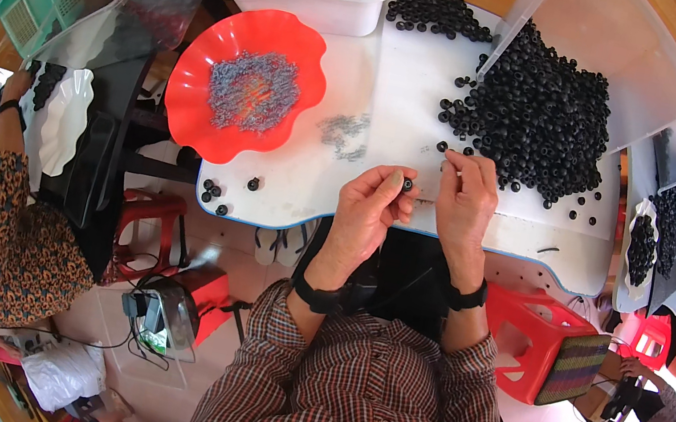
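Between thumb and fingertips, my left hand [367, 209] pinches a small round black part [408, 184] with a hole in its face. To its right, my right hand [466, 205] is closed in a pinch above the table's front edge; whatever sits at its fingertips is too small to make out. One loose black part [442, 146] lies just beyond the right fingertips. A large heap of the same black parts [545, 112] covers the right of the white table [408, 97]. Small grey metal pieces [344, 134] lie scattered on the table beyond my left hand.
A red wavy-rimmed bowl [187, 94] with many small grey pieces stands left. Behind it is a white tub [301, 10] holding black parts. A clear plastic bin [619, 53] lies tipped behind the heap. A red stool [520, 333] stands right; another person [23, 255] works at left.
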